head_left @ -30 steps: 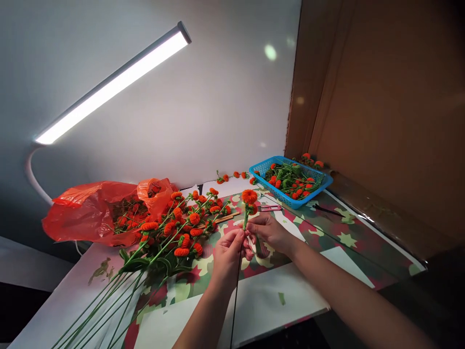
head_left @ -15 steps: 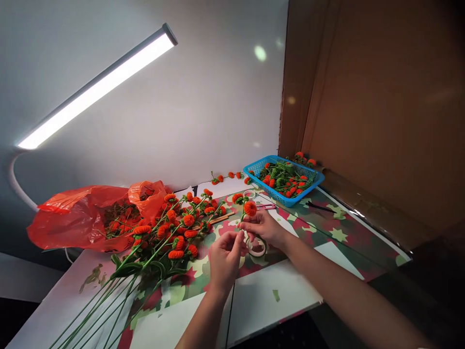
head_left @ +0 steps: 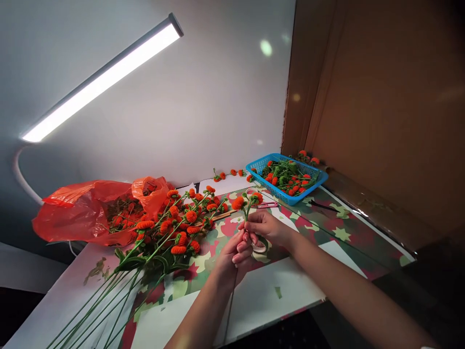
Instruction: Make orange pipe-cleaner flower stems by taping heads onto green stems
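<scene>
Between both hands stands an artificial flower stem (head_left: 247,213), upright, with two fuzzy orange blossoms at its top and a thin dark wire running down below. My left hand (head_left: 234,252) is closed on the wire part, fingers curled around it. Just above, my right hand (head_left: 267,229) pinches the green stem under the blossoms. A roll of green tape (head_left: 260,246) shows beneath the right hand, partly covered by its fingers. To the left lies a bunch of finished-looking orange flowers (head_left: 181,232) with long green stems.
A red plastic bag (head_left: 72,213) of flowers lies at left, under a lit lamp (head_left: 105,80). At the back right is a blue basket (head_left: 308,191) of flowers. Pink-handled cutters (head_left: 267,205), sticks (head_left: 223,216) and black tweezers-like tool (head_left: 323,206) lie on the patterned table cover (head_left: 341,234).
The flower stem has turned between my fingers, so its blossoms point different ways. My left hand has rolled from thumb-up to curled fingers. The view shifts slightly.
</scene>
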{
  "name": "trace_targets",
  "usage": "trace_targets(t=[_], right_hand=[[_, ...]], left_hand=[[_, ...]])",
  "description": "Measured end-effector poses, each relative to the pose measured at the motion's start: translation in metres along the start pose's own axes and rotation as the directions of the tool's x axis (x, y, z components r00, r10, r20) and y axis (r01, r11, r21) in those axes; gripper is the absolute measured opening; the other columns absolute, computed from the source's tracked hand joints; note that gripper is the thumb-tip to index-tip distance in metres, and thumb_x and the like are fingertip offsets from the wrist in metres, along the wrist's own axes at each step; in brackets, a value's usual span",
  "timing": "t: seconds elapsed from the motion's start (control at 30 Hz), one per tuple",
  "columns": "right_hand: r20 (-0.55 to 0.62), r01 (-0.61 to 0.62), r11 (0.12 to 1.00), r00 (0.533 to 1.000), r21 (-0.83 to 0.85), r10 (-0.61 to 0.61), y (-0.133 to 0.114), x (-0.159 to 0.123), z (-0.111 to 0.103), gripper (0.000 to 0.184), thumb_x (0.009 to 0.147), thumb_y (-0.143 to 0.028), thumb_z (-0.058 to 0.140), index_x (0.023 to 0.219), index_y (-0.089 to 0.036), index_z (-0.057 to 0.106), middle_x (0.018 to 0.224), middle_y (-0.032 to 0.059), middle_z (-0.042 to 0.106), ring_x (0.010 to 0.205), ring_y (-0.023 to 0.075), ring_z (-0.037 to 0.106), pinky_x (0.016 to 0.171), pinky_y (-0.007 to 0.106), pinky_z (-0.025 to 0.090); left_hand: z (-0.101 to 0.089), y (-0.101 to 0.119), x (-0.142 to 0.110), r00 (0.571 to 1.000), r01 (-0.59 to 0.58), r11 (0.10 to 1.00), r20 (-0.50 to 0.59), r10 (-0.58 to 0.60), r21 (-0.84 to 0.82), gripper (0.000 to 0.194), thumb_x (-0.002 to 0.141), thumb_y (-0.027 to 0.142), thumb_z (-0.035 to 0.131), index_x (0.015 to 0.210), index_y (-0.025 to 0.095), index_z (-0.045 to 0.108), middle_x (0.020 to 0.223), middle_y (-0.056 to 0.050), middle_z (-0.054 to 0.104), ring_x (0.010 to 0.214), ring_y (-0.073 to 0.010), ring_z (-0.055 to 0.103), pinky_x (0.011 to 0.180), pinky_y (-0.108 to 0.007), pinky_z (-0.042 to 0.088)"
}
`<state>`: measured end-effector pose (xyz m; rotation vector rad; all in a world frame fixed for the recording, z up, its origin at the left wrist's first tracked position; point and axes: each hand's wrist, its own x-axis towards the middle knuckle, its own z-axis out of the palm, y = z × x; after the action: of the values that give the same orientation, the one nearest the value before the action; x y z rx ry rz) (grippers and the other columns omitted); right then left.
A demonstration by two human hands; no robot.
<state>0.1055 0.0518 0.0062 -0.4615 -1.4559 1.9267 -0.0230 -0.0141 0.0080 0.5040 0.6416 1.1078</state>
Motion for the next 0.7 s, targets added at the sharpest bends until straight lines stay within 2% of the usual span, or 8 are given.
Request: trace_targets(t=[0.03, 0.1, 0.2, 0.23, 0.3, 0.4, 0.57, 0.7], right_hand=[[-0.042, 0.003, 1.000, 0.999, -0.012, -0.003, 0.000, 0.001, 0.000, 0.036, 0.070, -0.046, 0.070, 0.072, -0.011, 0.063, 0.051, -0.0025, 0.059, 0.040, 0.0060, 0.046, 0.043, 0.020, 0.035], [-0.135, 0.017, 0.998, 0.991, -0.063, -0.025, 0.000, 0.001, 0.000, 0.035, 0.069, -0.045, 0.071, 0.064, -0.012, 0.061, 0.046, -0.0033, 0.057, 0.038, 0.0060, 0.045, 0.042, 0.019, 0.033], [-0.225, 0.040, 0.989, 0.972, -0.141, -0.072, -0.002, 0.002, -0.002, 0.035, 0.066, -0.044, 0.073, 0.059, -0.013, 0.060, 0.045, -0.0028, 0.057, 0.040, 0.0068, 0.046, 0.043, 0.020, 0.034], [-0.238, 0.035, 0.988, 0.969, -0.151, -0.070, -0.002, 0.002, -0.002, 0.035, 0.065, -0.045, 0.074, 0.059, -0.012, 0.061, 0.046, -0.0025, 0.057, 0.041, 0.0069, 0.046, 0.044, 0.020, 0.034], [-0.234, 0.020, 0.990, 0.971, -0.142, -0.053, 0.000, 0.002, -0.003, 0.037, 0.066, -0.047, 0.073, 0.061, -0.012, 0.062, 0.047, -0.0020, 0.058, 0.043, 0.0074, 0.047, 0.045, 0.020, 0.035], [-0.162, 0.038, 0.996, 0.985, -0.082, -0.051, 0.005, 0.003, -0.004, 0.039, 0.070, -0.050, 0.069, 0.070, -0.011, 0.066, 0.048, -0.0025, 0.056, 0.045, 0.0076, 0.048, 0.047, 0.021, 0.037], [-0.019, 0.033, 0.995, 0.999, 0.089, -0.032, 0.010, 0.004, -0.002, 0.049, 0.076, -0.049, 0.065, 0.110, -0.014, 0.060, 0.047, -0.0061, 0.054, 0.039, 0.0070, 0.043, 0.040, 0.019, 0.033], [0.000, 0.027, 0.992, 1.000, 0.123, -0.027, 0.007, 0.004, 0.000, 0.041, 0.071, -0.049, 0.069, 0.087, -0.012, 0.065, 0.047, -0.0049, 0.053, 0.040, 0.0068, 0.045, 0.040, 0.018, 0.034]], left_hand=[[0.001, -0.001, 0.000, 0.999, -0.013, 0.999, -0.032, 0.015, 0.052, 0.028, 0.073, 0.035, 0.067, 0.066, 0.013, 0.052, 0.048, 0.010, 0.032, 0.031, 0.0014, 0.021, 0.029, -0.009, 0.018], [0.002, -0.003, 0.000, 0.981, -0.128, 0.956, -0.112, 0.162, 0.263, 0.030, 0.072, 0.040, 0.068, 0.068, 0.013, 0.055, 0.047, 0.008, 0.040, 0.033, -0.0013, 0.033, 0.033, -0.012, 0.028], [0.003, -0.005, -0.002, 0.880, -0.304, 0.735, -0.117, 0.461, 0.606, 0.027, 0.071, 0.039, 0.069, 0.073, 0.013, 0.062, 0.053, 0.004, 0.053, 0.038, -0.0050, 0.045, 0.039, -0.016, 0.036], [0.002, -0.005, -0.003, 0.854, -0.324, 0.672, -0.100, 0.511, 0.666, 0.026, 0.072, 0.038, 0.068, 0.073, 0.013, 0.063, 0.054, 0.003, 0.055, 0.039, -0.0052, 0.046, 0.039, -0.017, 0.036], [0.001, -0.005, -0.003, 0.834, -0.342, 0.634, -0.086, 0.544, 0.694, 0.026, 0.075, 0.039, 0.065, 0.070, 0.013, 0.063, 0.055, 0.003, 0.055, 0.038, -0.0049, 0.046, 0.038, -0.017, 0.034], [-0.001, -0.003, -0.002, 0.856, -0.367, 0.733, -0.101, 0.508, 0.573, 0.027, 0.073, 0.040, 0.066, 0.068, 0.014, 0.061, 0.053, 0.004, 0.054, 0.035, -0.0029, 0.041, 0.035, -0.015, 0.030], [-0.001, 0.001, 0.000, 0.947, -0.272, 0.926, -0.101, 0.306, 0.262, 0.031, 0.066, 0.037, 0.072, 0.063, 0.014, 0.053, 0.049, 0.007, 0.048, 0.028, 0.0024, 0.027, 0.029, -0.011, 0.019], [-0.003, 0.002, 0.002, 0.993, -0.110, 0.991, -0.024, 0.112, 0.070, 0.031, 0.062, 0.035, 0.076, 0.069, 0.013, 0.054, 0.048, 0.010, 0.041, 0.027, 0.0039, 0.018, 0.025, -0.009, 0.013]])
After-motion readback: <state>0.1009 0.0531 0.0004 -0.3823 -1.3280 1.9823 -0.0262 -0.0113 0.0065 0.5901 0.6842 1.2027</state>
